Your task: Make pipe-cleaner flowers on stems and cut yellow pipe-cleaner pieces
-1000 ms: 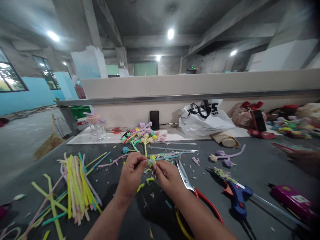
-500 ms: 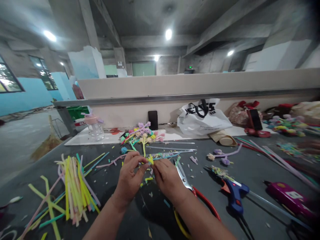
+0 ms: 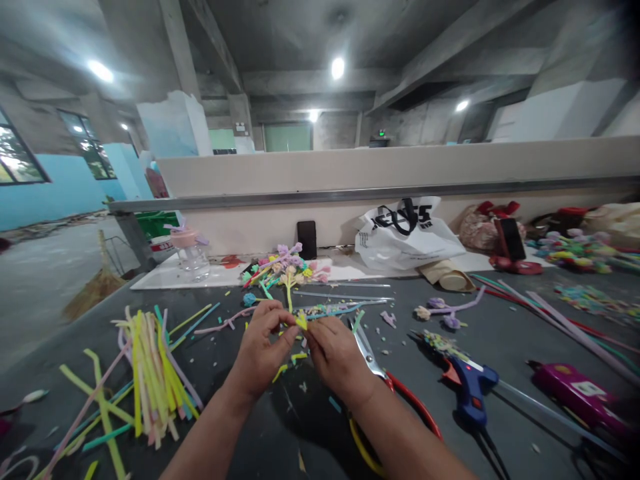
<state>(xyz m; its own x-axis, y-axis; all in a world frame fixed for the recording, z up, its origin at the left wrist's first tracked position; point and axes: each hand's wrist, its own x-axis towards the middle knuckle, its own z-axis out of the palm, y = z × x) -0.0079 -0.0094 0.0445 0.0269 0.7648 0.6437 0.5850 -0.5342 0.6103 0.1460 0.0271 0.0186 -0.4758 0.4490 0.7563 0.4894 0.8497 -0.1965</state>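
Both hands meet over the dark table, pinching a small yellow fuzzy piece that looks like pipe cleaner. My left hand grips it from the left with thumb and forefinger. From the other side my right hand closes on it, and its fingertips are partly hidden. Scissors with red and yellow handles lie under my right forearm. Just beyond the hands is a heap of pipe-cleaner flowers in several colours. A bundle of pipe-cleaner strips, mostly yellow and pink, lies to the left.
A blue glue gun and a purple tool lie at the right. A purple flower stem is nearby. Along the back stand a clear bottle, a black phone and a white bag. Scraps litter the table.
My hands stay nearly in place, still pinching the yellow piece, which has turned slightly. Another person's hand at the far right edge has gone from view.
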